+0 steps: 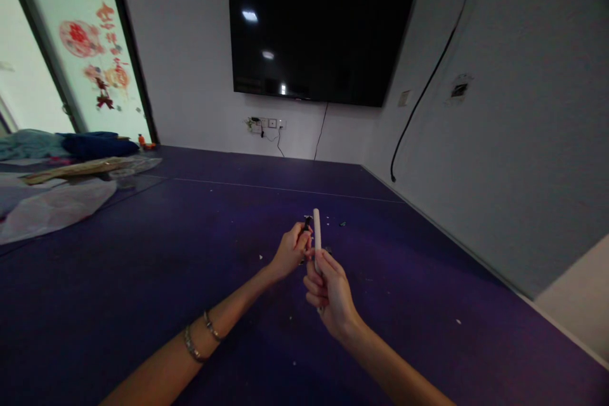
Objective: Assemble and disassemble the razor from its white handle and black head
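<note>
My right hand (332, 292) is closed around a slim white stick (317, 228), which points upward; its kind is not clear. Just left of it, my left hand (291, 248) pinches a small dark piece (307, 222), too small to name. The two hands are close together, and their fingers nearly meet around the lower part of the stick. Small dark bits (342, 224) and pale scraps lie on the purple surface (200, 304) beyond and around the hands. Two bracelets (193, 344) circle my left wrist and forearm.
Plastic sheeting (61, 206) and folded cloths (98, 144) lie at the far left. A large black television (318, 35) hangs on the wall above sockets (271, 123) with cords. A black cable (431, 76) hangs down the right wall. A glass door (90, 57) stands at the left.
</note>
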`<state>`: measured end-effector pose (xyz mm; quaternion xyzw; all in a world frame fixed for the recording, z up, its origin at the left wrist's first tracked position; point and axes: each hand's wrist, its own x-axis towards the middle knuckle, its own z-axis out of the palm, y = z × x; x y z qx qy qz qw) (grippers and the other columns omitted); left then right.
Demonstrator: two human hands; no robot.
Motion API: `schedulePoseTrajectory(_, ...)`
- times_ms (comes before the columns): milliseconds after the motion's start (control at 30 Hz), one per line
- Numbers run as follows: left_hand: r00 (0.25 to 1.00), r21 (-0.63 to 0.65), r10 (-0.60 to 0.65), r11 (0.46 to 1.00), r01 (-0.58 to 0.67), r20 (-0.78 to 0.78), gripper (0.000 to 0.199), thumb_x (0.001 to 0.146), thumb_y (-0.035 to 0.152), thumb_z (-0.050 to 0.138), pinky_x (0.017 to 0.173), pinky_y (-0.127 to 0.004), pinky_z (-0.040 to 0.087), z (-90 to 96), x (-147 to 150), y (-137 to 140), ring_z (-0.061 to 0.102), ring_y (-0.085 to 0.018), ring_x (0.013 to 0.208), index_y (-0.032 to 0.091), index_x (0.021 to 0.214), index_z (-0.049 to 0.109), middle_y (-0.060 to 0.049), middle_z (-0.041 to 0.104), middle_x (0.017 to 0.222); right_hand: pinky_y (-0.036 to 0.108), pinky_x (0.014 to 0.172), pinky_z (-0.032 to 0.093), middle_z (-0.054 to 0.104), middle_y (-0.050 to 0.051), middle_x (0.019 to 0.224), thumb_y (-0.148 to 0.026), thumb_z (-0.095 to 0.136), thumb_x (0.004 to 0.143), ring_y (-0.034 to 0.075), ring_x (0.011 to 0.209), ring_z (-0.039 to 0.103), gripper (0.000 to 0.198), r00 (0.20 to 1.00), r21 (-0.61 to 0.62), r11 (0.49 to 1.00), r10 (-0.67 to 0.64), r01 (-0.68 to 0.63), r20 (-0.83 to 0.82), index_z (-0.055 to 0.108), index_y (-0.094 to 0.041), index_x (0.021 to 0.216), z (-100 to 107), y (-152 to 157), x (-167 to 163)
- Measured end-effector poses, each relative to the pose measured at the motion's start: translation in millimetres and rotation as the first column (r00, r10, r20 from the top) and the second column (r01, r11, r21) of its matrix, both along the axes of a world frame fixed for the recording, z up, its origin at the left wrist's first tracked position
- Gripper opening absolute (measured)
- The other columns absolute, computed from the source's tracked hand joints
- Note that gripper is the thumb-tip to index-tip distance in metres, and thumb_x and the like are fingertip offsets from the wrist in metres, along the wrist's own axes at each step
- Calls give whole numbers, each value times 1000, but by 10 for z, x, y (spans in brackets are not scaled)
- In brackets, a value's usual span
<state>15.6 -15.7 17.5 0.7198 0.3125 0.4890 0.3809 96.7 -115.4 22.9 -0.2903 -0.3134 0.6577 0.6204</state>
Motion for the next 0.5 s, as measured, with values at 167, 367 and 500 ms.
schedulePoseTrajectory(167,1000,-24,-21,999,21,14,15,84,28,38,48,-20,34,6,1,-12,43,-8,46,17,84,48,5,50,55,14,33,4,27,-12,47,-44,63,71,2,37,11,29,1000,-26,1000,0,-1,-7,46,-21,78,-17,9,-13)
schedulePoseTrajectory(367,1000,-37,-8,999,9,13,11,84,23,37,46,-19,32,11,7,9,45,-8,45,17,84,47,5,49,56,14,33,4,28,-12,47,-42,63,72,2,38,10,28,999,-35,999,34,-35,-11,47,-20,79,64,-15,9)
schedulePoseTrajectory(500,1000,-27,-20,999,20,17,12,84,24,37,47,-19,34,17,-9,9,46,-8,46,17,84,47,5,50,57,14,32,4,28,-12,46,-42,63,72,2,38,10,28,1000,-24,1000,19,-19,-20,47,-20,79,31,15,1)
